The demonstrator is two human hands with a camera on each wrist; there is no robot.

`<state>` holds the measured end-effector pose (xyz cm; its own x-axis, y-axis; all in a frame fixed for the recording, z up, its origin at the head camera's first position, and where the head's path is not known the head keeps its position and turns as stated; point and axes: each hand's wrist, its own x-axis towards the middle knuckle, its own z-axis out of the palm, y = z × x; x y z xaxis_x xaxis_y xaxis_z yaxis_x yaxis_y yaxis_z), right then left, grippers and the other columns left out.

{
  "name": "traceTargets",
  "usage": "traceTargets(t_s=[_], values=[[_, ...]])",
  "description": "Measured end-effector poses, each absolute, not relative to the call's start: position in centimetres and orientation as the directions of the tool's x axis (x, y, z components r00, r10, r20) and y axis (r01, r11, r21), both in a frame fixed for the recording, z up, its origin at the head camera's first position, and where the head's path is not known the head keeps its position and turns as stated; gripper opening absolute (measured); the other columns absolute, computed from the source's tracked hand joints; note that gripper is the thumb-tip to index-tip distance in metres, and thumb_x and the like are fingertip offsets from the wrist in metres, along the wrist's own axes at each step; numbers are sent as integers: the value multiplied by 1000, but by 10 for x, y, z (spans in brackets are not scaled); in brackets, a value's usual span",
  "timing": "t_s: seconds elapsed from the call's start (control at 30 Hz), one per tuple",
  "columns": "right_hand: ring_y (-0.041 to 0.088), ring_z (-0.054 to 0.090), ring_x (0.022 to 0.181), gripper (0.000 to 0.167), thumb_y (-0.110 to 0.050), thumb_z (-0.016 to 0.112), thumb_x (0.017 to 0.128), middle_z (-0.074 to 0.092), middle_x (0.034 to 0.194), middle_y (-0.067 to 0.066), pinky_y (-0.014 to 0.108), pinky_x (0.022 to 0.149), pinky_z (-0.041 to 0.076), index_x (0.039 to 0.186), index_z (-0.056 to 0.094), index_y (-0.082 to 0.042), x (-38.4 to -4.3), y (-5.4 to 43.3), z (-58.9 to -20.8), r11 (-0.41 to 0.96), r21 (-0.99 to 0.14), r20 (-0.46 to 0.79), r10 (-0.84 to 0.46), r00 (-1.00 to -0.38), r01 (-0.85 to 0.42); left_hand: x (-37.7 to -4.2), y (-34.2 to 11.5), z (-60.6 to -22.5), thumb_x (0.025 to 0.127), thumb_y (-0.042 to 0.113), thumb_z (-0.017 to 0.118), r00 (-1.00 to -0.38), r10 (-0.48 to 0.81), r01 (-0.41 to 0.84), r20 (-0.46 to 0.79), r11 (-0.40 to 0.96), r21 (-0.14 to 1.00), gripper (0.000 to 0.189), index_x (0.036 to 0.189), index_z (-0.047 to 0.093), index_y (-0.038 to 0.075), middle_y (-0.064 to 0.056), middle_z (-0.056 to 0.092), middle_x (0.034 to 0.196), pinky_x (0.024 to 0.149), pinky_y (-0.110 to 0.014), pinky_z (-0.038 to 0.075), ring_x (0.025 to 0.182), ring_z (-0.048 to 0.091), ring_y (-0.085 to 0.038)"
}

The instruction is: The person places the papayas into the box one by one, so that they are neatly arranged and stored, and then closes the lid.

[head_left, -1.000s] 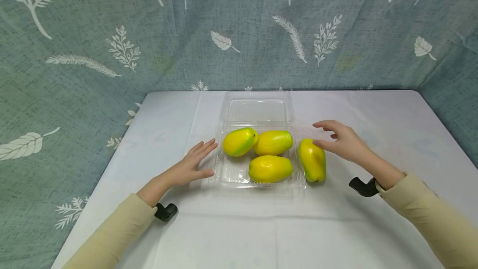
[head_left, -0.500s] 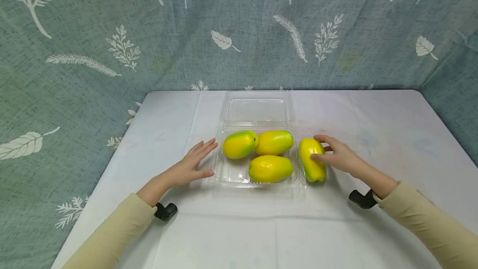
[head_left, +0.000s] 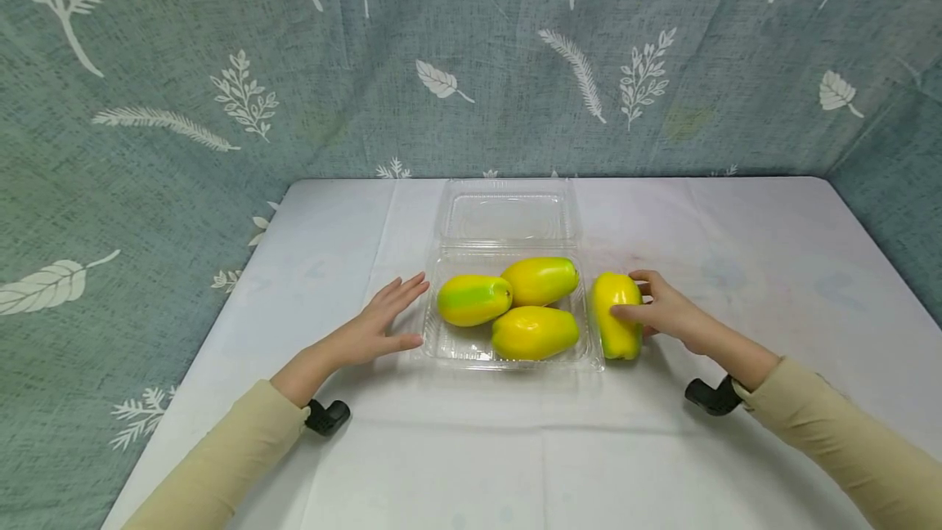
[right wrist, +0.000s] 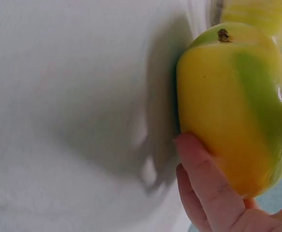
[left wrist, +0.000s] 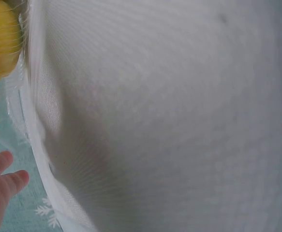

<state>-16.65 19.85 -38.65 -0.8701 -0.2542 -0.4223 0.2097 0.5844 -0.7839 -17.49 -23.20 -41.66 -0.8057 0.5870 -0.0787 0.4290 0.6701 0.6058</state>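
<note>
On the right of the clear plastic clamshell container [head_left: 465,348], my right hand [head_left: 666,313] grips a yellow-green papaya [head_left: 614,309] by its right side. Its thumb lies over the top, and in the right wrist view the fingers [right wrist: 211,186] press against the papaya's side. Three more papayas lie inside the container: one at left [head_left: 473,301], one at back right [head_left: 542,280] and one at front right [head_left: 536,333]. My left hand [head_left: 375,325] is spread beside the container's left edge, holding nothing. Only a few of its fingertips [left wrist: 16,181] show in the left wrist view.
The container's lid [head_left: 509,215] is folded back flat behind it. A white cloth covers the table [head_left: 471,464]. Behind and at the sides hangs a green leaf-patterned curtain [head_left: 471,64]. Black wrist cameras [head_left: 327,417] sit at both cuffs.
My right hand has come down onto the papaya and taken hold of it. Inside the container, the left papaya has rolled and shifted toward the front. My left hand has stayed still.
</note>
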Motion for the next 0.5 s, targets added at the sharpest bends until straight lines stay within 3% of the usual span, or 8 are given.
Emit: traceTargets(t_s=[0.5], values=[[41, 36, 117, 83, -31, 64, 84, 25, 138, 29, 45, 86, 45, 142, 14, 0, -168, 212, -377, 605, -782, -361, -243, -900, 150, -174, -231, -416, 86, 39, 60, -809, 582, 420, -87, 674, 607, 78, 148, 16, 23, 3, 6, 155, 101, -68, 12, 139, -1, -36]])
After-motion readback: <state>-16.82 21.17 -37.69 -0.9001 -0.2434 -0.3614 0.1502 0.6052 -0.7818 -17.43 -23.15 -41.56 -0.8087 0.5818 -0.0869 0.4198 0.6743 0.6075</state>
